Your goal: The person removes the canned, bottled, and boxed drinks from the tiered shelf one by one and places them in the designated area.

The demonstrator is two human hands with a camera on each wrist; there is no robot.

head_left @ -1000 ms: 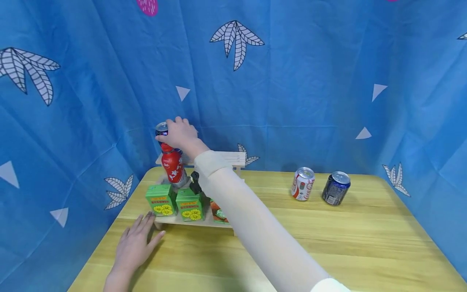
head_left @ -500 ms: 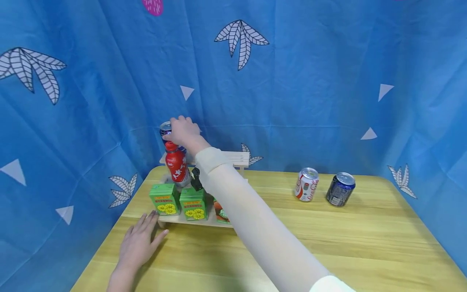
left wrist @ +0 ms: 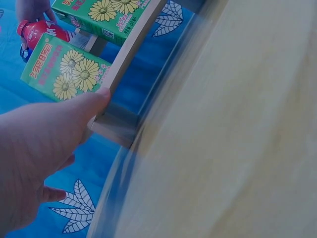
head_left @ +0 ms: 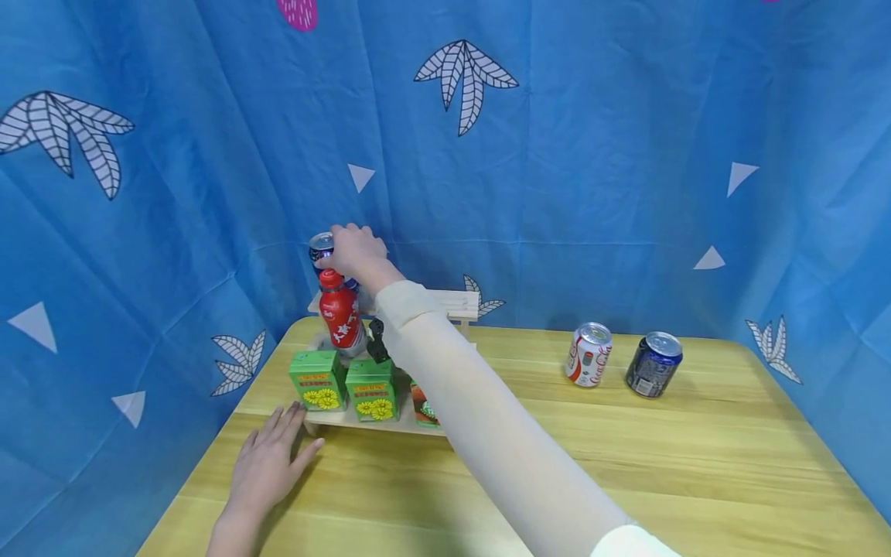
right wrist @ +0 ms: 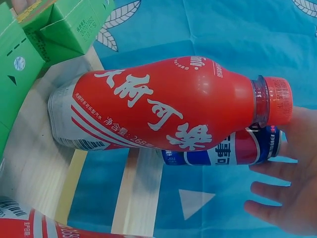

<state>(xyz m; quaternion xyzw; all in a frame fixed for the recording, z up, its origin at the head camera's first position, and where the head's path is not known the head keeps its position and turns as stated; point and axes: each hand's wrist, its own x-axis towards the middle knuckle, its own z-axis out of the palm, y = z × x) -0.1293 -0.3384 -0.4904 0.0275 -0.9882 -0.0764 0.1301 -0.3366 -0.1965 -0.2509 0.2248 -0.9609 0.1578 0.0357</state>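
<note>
In the head view my right hand [head_left: 356, 251] reaches over a wooden two-tier rack [head_left: 455, 303] at the left. Its thumb and a finger pinch the top of a blue Pepsi can [head_left: 321, 246] at the upper shelf's left end; the other fingers extend past it. The right wrist view has the Pepsi can [right wrist: 223, 154] partly behind a red cola bottle [right wrist: 168, 104], which stands upright on the lower tier. My left hand [head_left: 264, 468] lies low with straight fingers, fingertips touching the rack's front left corner. Beside them is a green drink carton [head_left: 318, 383] with yellow flowers.
A second green carton [head_left: 372, 391] and an orange-and-green carton [head_left: 425, 406] line the rack's front. A white Coca-Cola can [head_left: 588, 356] and a dark blue can [head_left: 654, 365] stand on the wooden table [head_left: 626, 464]. A blue curtain [head_left: 585, 170] surrounds the table.
The head view has turned slightly left, so everything sits a bit further right in it. Both hands keep nearly the same places relative to the Pepsi can and the rack.
</note>
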